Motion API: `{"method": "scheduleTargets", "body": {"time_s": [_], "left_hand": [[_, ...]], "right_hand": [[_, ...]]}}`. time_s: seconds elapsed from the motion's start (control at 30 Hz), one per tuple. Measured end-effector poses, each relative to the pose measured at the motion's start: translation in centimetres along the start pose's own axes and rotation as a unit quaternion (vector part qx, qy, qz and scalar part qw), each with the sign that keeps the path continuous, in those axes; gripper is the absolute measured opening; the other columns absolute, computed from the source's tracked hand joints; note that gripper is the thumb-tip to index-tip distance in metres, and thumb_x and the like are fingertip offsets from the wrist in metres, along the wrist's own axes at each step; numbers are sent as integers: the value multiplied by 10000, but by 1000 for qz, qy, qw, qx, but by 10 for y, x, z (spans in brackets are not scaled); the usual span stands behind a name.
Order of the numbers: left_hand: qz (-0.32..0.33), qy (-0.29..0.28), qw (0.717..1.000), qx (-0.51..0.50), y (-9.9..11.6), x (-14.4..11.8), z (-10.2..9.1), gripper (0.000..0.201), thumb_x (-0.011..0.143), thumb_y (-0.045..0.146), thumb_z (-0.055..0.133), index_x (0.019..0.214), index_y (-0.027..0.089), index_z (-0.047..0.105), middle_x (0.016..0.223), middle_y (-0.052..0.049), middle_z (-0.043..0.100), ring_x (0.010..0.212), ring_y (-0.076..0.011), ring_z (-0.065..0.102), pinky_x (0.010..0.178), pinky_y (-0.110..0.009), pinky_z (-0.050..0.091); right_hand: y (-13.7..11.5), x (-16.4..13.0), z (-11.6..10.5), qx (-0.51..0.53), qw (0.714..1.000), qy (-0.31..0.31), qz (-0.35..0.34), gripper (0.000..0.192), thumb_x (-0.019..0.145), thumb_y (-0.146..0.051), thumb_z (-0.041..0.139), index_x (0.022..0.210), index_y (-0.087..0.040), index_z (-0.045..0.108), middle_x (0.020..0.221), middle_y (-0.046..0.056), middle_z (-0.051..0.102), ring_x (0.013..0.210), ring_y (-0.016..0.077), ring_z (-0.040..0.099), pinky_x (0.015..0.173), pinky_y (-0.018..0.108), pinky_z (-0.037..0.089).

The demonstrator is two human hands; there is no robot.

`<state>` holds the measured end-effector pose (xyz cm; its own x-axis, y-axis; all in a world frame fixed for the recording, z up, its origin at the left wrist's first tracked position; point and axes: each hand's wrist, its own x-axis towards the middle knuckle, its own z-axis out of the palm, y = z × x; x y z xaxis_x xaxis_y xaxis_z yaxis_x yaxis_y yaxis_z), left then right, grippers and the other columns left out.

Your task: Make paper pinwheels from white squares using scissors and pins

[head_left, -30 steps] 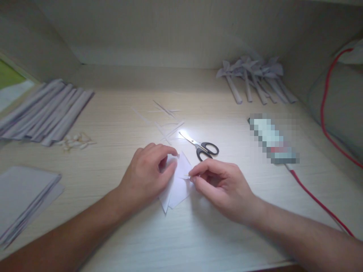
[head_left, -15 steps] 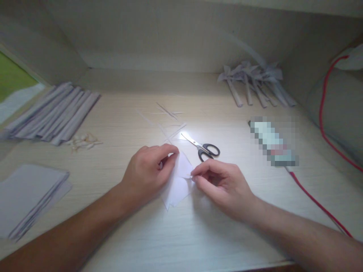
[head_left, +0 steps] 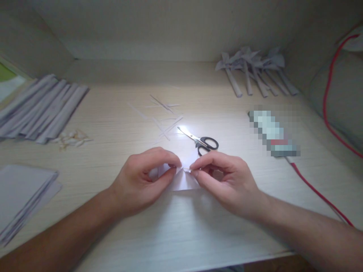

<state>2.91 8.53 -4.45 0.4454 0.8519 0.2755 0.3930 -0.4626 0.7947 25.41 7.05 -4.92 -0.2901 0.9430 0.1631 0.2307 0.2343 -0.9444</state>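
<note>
A white sheet of paper [head_left: 185,184] is held between my two hands, low over the desk. My left hand [head_left: 147,177] is closed, pinching the paper between thumb and index finger. My right hand [head_left: 227,177] is closed too, with a small thin pale stick [head_left: 186,169] pinched at its fingertips. The stick's inner end meets the paper near its middle, close to my left fingertips. Whether it passes through the paper I cannot tell. Just beyond my right hand lie scissors [head_left: 198,141] with black handles; one handle loop is partly hidden by the hand.
Thin paper strips [head_left: 167,124] lie beyond my hands. At left are rolled paper tubes [head_left: 53,105], a small pile of pale pieces [head_left: 73,139] and a paper stack [head_left: 25,196]. Several paper pinwheels [head_left: 249,68] rest at back right, above a blurred phone-like device [head_left: 272,132] with a red cable [head_left: 320,194].
The paper has turned between my hands, its straight edge now facing me. Both hands have come closer together at its middle. The view has shifted slightly.
</note>
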Motion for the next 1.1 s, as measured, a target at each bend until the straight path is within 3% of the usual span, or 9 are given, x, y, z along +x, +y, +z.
{"method": "scheduleTargets", "body": {"time_s": [0.37,0.67,0.93,1.03,1.1], "left_hand": [[-69,-8,993,-95,8,-4,4,204,884,53,634,934,221,738,900,8,750,842,-120,693,781,-223,522],[-151,11,964,-217,3,-1,7,178,830,68,740,927,217,724,898,23,728,836,-96,697,758,-169,534],[-137,3,965,-224,3,0,8,130,837,131,774,900,244,760,907,3,765,873,-158,712,822,-267,556],[-126,19,976,-178,3,-2,9,146,845,117,742,921,241,746,909,-4,759,866,-170,712,816,-291,548],[-121,35,985,-117,2,-4,10,208,859,130,722,1035,239,734,877,-3,737,806,-155,689,745,-279,528]], "right_hand": [[-5,1,0,-17,999,-30,-22,131,854,-88,656,901,-137,768,754,34,752,646,126,670,580,231,510],[-4,-1,-1,-18,999,-30,-21,138,852,-80,662,909,-153,766,755,21,746,650,122,663,586,229,506],[-3,-1,0,2,999,-34,-17,125,870,-106,654,911,-156,761,754,19,740,637,117,650,572,229,496],[-3,-1,-1,-2,1000,-25,-9,125,847,-95,663,888,-164,759,748,13,734,645,118,645,581,232,496],[-3,0,-1,5,1000,-22,0,135,828,-79,659,869,-170,751,740,6,724,646,119,639,585,236,495]]}}
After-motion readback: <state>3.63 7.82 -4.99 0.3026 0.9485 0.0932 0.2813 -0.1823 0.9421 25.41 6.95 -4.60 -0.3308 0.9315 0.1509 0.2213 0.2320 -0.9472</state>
